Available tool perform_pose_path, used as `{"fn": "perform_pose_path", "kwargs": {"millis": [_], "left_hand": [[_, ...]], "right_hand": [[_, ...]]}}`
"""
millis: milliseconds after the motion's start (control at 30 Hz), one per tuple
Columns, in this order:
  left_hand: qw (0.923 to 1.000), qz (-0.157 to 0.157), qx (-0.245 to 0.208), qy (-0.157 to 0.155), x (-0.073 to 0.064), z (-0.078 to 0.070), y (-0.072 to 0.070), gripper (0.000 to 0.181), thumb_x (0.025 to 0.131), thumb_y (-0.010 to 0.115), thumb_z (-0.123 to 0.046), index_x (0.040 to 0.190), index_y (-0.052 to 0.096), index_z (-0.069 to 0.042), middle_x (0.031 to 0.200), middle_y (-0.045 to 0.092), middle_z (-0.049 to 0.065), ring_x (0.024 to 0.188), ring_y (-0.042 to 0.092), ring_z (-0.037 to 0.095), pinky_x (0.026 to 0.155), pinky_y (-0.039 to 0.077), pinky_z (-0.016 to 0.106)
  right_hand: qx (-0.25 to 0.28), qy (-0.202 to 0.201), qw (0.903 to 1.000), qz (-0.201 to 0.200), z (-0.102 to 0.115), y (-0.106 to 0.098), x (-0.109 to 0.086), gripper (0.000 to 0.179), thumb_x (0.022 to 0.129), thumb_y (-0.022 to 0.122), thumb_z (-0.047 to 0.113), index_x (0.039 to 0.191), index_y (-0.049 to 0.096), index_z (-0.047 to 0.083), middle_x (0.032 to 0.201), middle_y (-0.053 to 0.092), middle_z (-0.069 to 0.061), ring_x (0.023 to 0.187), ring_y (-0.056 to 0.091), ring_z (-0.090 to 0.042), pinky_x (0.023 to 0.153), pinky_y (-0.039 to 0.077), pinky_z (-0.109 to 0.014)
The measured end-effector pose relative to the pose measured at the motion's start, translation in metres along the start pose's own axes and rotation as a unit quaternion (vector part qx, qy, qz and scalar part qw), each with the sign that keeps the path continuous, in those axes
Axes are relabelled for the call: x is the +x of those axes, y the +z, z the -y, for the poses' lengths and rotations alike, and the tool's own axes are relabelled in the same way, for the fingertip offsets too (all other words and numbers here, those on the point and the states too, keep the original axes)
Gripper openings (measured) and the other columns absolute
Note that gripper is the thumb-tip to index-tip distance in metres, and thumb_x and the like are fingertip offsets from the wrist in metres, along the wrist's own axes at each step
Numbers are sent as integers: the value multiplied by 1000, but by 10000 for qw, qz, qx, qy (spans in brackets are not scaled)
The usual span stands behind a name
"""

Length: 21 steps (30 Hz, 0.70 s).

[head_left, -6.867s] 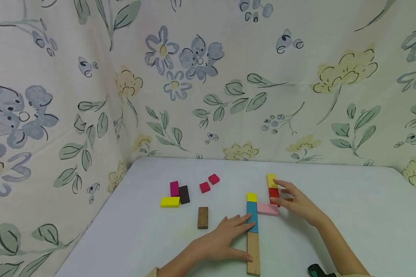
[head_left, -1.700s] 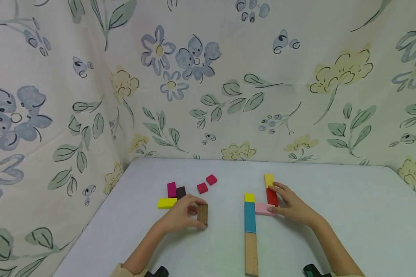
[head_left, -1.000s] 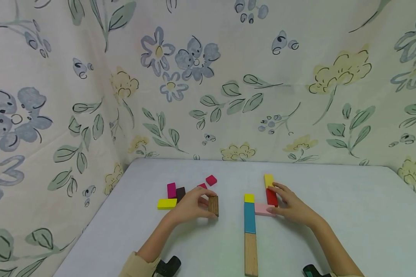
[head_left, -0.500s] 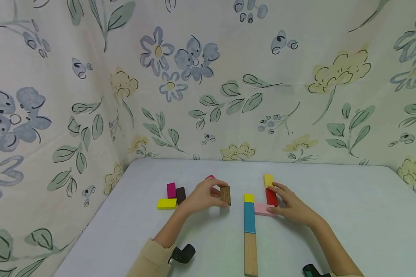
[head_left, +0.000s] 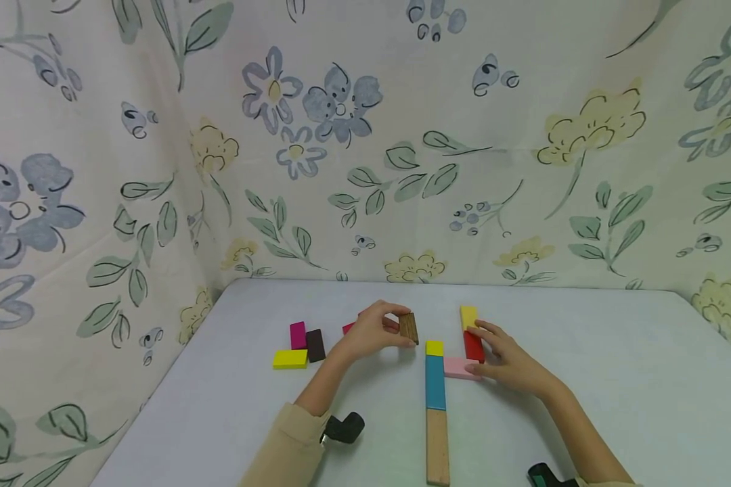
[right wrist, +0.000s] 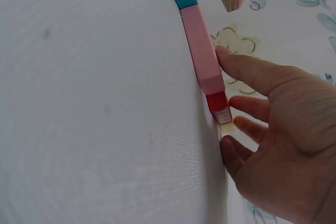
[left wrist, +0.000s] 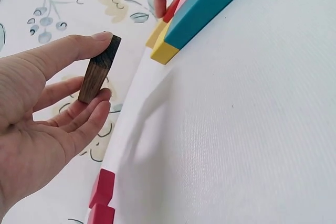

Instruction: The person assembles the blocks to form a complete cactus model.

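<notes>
My left hand (head_left: 370,333) pinches a brown wooden block (head_left: 409,328) between thumb and fingertips. In the left wrist view the block (left wrist: 97,72) is held up off the white table. A row on the table runs from a small yellow block (head_left: 434,348) through a blue block (head_left: 435,382) to a plain wooden block (head_left: 437,446). Joined to the blue block's right side is a pink block (head_left: 455,367). Beyond it a red block (head_left: 473,345) and a yellow block (head_left: 468,316) stand in line. My right hand (head_left: 514,363) rests by these, thumb touching the pink block, fingers loosely bent beside the red one.
At the left lie a magenta block (head_left: 298,335), a dark brown block (head_left: 315,345) and a yellow block (head_left: 290,359). Two crimson cubes (left wrist: 103,187) are mostly behind my left hand in the head view. A floral cloth (head_left: 365,135) hangs behind the table.
My left hand left the blue and plain wooden blocks, took the brown block and carried it right and away, to beyond the small yellow block. My right thumb shifted onto the pink block.
</notes>
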<state>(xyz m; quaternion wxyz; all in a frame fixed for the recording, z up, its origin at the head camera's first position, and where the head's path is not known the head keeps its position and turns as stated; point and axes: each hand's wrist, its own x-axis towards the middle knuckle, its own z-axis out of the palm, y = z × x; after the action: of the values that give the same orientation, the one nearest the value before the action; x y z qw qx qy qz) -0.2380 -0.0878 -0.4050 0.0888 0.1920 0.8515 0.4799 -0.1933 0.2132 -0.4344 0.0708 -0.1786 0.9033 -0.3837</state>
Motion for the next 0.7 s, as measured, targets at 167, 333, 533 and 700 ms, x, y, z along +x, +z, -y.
{"fn": "perform_pose_path", "kwargs": {"millis": [167, 333, 533, 700], "left_hand": [[9998, -122, -136, -53, 8, -1, 5, 55, 86, 89, -13, 137, 68, -6, 129, 61, 13, 111, 68, 27, 92, 61, 35], [9996, -178, -211, -57, 16, -2, 10, 55, 87, 89, -14, 138, 68, -6, 130, 61, 13, 112, 68, 28, 93, 61, 36], [9995, -197, -257, 14, 25, -3, 16, 55, 87, 88, -14, 138, 68, -6, 132, 61, 13, 113, 68, 29, 94, 61, 36], [9990, -235, -384, 5, 31, -5, 21, 53, 88, 88, -16, 137, 69, -7, 133, 62, 12, 113, 69, 27, 94, 61, 35]], "right_hand": [[8, 6, 10000, -9, 0, 0, 0, 82, 90, 82, 30, 154, 45, -4, 164, 27, -35, 147, 27, -60, 104, 49, -69], [-19, 3, 10000, -30, 0, 1, 1, 81, 90, 82, 31, 154, 45, -3, 164, 28, -34, 147, 28, -60, 104, 49, -70], [-39, 0, 10000, -46, 0, 1, 1, 81, 90, 82, 31, 154, 46, -3, 163, 29, -35, 147, 28, -60, 105, 47, -71], [-44, -21, 10000, -54, -1, 1, 1, 81, 90, 82, 31, 153, 46, -4, 163, 29, -35, 147, 28, -60, 104, 48, -71]]}}
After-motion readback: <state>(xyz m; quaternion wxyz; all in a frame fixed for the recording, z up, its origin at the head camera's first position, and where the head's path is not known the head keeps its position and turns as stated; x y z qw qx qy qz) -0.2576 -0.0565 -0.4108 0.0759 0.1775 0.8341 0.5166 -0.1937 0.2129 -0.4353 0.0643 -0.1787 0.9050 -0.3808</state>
